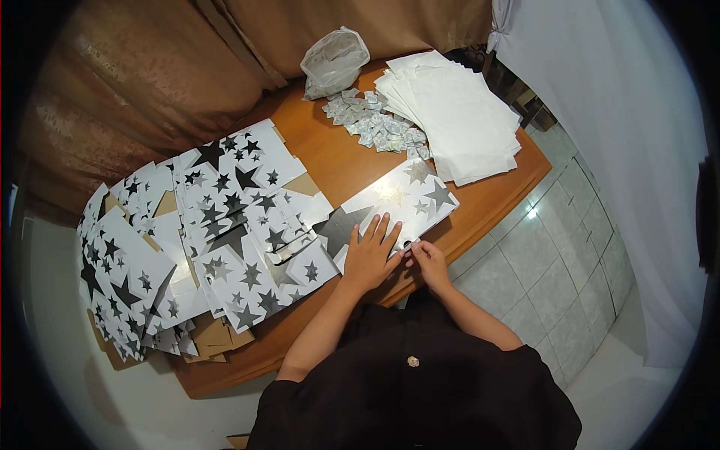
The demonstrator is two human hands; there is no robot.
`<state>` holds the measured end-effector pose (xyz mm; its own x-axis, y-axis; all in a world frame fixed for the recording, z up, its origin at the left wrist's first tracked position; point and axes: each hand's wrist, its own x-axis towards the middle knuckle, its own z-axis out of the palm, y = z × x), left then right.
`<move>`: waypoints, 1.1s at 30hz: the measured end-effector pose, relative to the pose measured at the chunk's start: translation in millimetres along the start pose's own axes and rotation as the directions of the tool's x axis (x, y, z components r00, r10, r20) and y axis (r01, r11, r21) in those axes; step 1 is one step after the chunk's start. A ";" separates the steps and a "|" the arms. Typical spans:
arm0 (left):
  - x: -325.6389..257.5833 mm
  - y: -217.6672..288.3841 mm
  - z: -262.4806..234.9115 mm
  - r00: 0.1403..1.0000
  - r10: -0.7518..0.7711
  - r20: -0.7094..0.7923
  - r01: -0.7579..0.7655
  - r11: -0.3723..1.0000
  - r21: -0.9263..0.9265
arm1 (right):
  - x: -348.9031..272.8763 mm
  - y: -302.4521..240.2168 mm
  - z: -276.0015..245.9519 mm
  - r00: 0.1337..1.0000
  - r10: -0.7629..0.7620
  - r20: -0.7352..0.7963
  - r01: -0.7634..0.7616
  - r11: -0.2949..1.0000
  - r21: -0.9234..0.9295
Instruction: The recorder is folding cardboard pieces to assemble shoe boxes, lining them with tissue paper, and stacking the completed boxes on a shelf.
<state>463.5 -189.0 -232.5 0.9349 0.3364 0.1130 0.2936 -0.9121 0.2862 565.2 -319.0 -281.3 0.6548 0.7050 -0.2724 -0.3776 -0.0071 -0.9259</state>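
Hard to make out under the spread left hand (370,255): the near corner of the flat white cardboard sheet printed with grey and black stars (401,201), pressed down by the open palm, fingers flat. Right hand (427,259) just beside it, fingertips pinched on the sheet's near edge at the table's rim; whatever sits between those fingertips too small to tell. Lower body hidden behind a dark shirt (412,382).

Underneath, a brown wooden table (330,161), bent by the lens, with brown curtain fabric (150,67) behind, a white drape (615,112) to the right and pale floor tiles (562,285) below.

At the far end, a crumpled clear plastic bag (335,60), contents unclear. Just in front, a loose heap of small silvery sachets (375,124), touching a fanned stack of plain white paper sheets (457,112). On the left, an overlapping pile of star-printed flattened boxes (202,240), brown undersides showing, spilling over the table's edge
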 end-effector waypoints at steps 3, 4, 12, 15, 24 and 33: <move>1.3 -0.8 1.3 1.000 -0.011 0.003 0.011 1.000 -0.007 | 1.0 -9.9 -8.8 0.997 0.044 0.056 -0.042 0.998 -0.043; 1.7 -1.2 -0.5 1.000 -0.016 0.010 0.016 0.999 -0.030 | 0.8 -15.8 -10.0 0.991 0.107 0.083 -0.099 0.991 -0.089; 3.1 9.0 1.5 0.993 -0.115 0.003 0.115 0.993 0.004 | 5.4 -15.5 -1.8 0.999 0.040 0.019 -0.037 0.988 -0.150; 2.2 4.6 3.3 0.997 -0.076 -0.024 0.076 0.997 -0.025 | 5.4 -22.4 -4.5 0.999 0.019 0.045 -0.012 0.988 -0.154; -0.7 6.1 9.1 0.996 -0.062 -0.063 0.063 0.998 0.016 | 42.1 -80.6 -41.6 0.557 -0.449 0.699 0.754 -0.078 -0.652; 3.2 13.6 19.3 0.994 -0.006 -0.106 0.017 0.994 0.110 | 61.7 -64.9 -53.9 0.488 -0.468 0.737 0.832 -0.005 -0.554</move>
<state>474.3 -204.9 -246.5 0.9069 0.3645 0.2116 0.3299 -0.9264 0.1817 665.4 -313.2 -252.1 0.0138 0.8696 0.4936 0.9098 0.1938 -0.3670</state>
